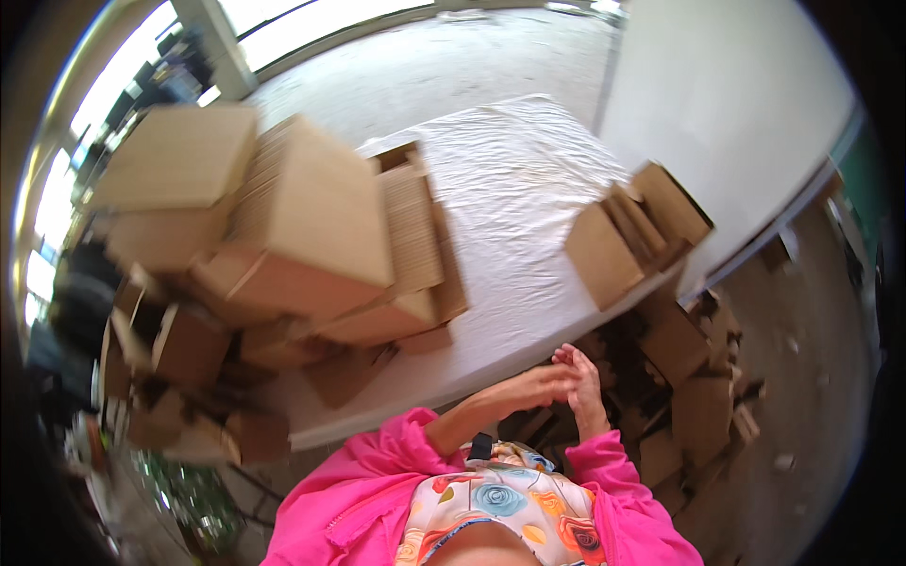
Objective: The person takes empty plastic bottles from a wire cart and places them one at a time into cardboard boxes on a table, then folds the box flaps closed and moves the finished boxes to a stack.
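My left hand (543,386) reaches across to the right and rests against my right hand (586,385), its fingers over the palm. The right hand points upward with its fingers extended. Nothing shows in either hand, though blur and overlap hide the left fingertips. Both hands are just in front of the near edge of a table covered with white cloth (509,205). Beyond them on the right, a cardboard box piece with upright folds (609,251) sits by the table's edge. A large stack of cardboard boxes and folded inserts (329,212) fills the table's left side.
Below the table on the right lies a heap of cardboard boxes (701,407). More open boxes (191,347) crowd the left end. A pale panel (722,106) stands beyond the table at right. Green shiny plastic wrap (191,502) is at lower left.
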